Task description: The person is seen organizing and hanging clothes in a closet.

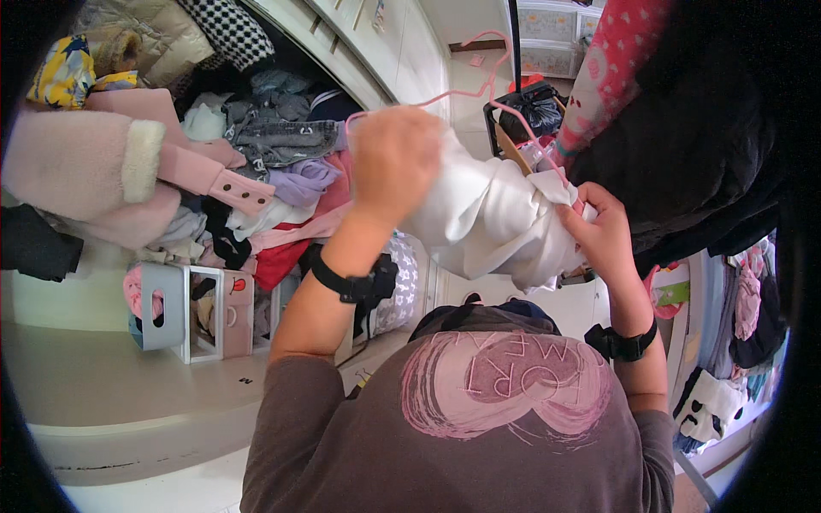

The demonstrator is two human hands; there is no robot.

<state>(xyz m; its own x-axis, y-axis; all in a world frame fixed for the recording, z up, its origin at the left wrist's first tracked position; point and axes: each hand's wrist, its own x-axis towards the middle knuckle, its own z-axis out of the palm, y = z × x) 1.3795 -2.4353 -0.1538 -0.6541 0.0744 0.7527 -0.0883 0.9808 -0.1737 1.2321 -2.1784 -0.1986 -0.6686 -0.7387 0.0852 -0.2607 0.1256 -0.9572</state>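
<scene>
A white satin-like garment (487, 218) hangs bunched between my two hands, above the floor. It is partly on a pink clothes hanger (490, 93), whose hook points away from me. My left hand (397, 163), blurred, is closed at the hanger's left end, where the garment's edge meets it. My right hand (596, 224) pinches the garment and the hanger's right end between thumb and fingers. The folds hide the lower part of the hanger.
To the left, an open wardrobe holds a heap of clothes, with a pink coat (83, 167) on top. Below it stands a white drawer unit (205, 314). Dark hanging clothes (693, 167) crowd the right side. A black bag (539, 115) sits beyond the hanger.
</scene>
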